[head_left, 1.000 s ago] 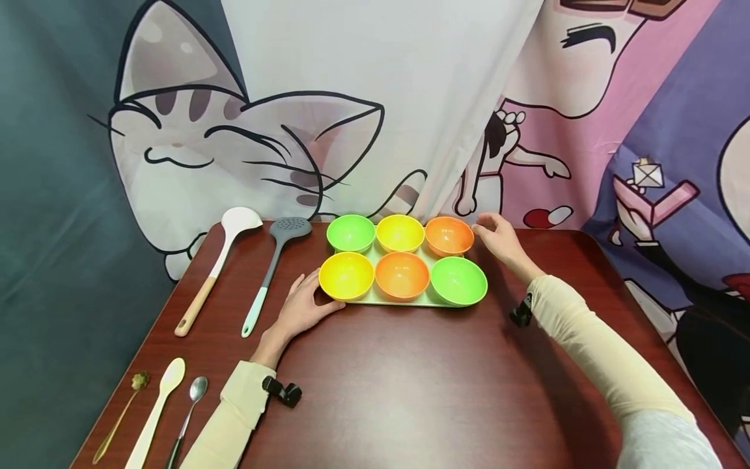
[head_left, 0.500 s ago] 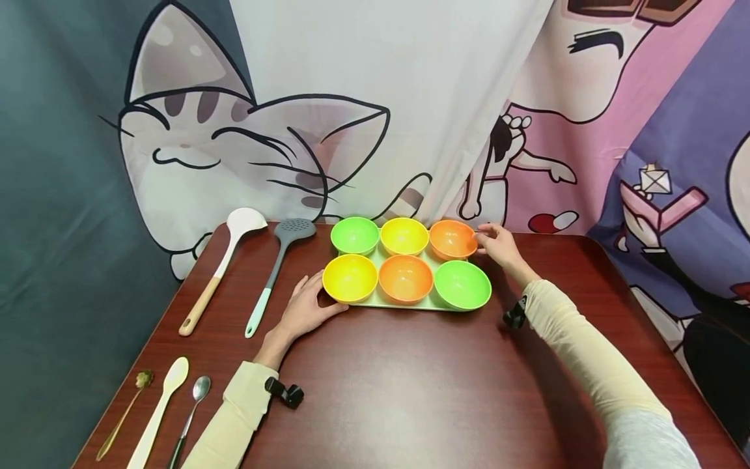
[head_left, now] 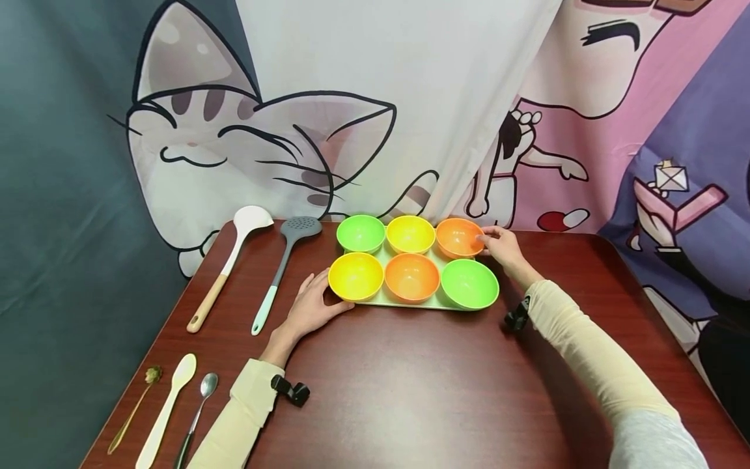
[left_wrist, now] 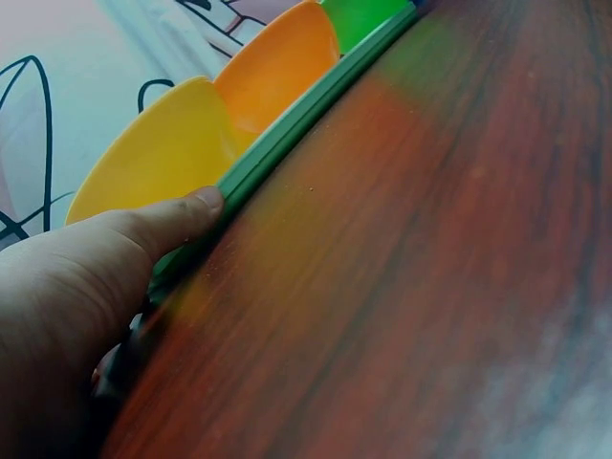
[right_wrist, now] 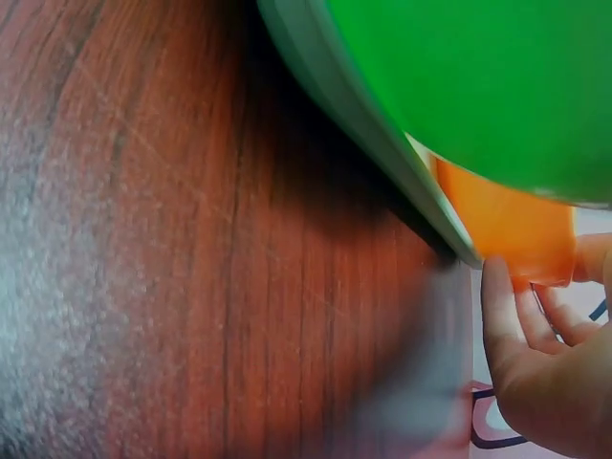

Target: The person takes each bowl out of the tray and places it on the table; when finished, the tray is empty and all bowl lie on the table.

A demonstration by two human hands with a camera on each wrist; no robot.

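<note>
Tray (head_left: 436, 300) in the head view, long axis running left to right between the two hands, six bowls (head_left: 412, 279) in two rows aboard! Left hand (head_left: 310, 311) has the near-left corner beside the yellow bowl (head_left: 356, 277), its fingers bent round the end; right hand (head_left: 507, 251) sits diagonally opposite, at the far-right orange bowl (head_left: 460, 238). Neither is nearer: both touch, and that diagonal looks like what the coming move turns on. Over to the left wrist, and the thumb (left_wrist: 206, 199) lies against the front edge, which runs away from its tip; the other fingers are mostly hidden. Now the right wrist: fingers part-curled at the tray's far corner and the orange bowl, beyond the green bowl (right_wrist: 497, 76); whether they grip or merely touch, I can't tell, nor whether the tray rests flat on the tabletop (right_wrist: 172, 249).
</note>
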